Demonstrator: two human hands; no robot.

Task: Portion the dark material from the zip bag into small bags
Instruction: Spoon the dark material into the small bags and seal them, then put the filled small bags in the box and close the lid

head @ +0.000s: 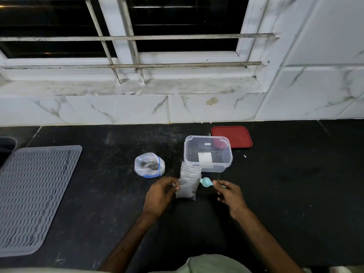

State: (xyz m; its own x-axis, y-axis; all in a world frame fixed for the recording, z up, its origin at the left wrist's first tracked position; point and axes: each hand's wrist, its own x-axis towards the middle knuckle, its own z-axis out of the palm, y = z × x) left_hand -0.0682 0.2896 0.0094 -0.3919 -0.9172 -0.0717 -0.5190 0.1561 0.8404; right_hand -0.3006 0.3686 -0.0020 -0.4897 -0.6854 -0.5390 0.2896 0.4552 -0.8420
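At the bottom edge, a pale green garment (212,263) shows between two bare forearms reaching up the frame over the black speckled desk (285,194). At centre, the left hand (160,196) has its fingers (173,184) clamped on the top edge of a small bag (186,189), a flat translucent rectangle that looks greyish. Just right of it, the right hand (229,194) pinches the thin handle of a teal plastic spoon (206,182) with a round bowl. More small bags (191,170) stand fanned behind, against a clear, round-cornered plastic box (207,152) bearing a white label. A red lid (232,136) lies flat beyond it. Left of centre the zip bag (149,164) sits crumpled and open-mouthed, blue-striped, with the dark material (148,164) inside. A grey ribbed mat (33,198) lies at the left edge.
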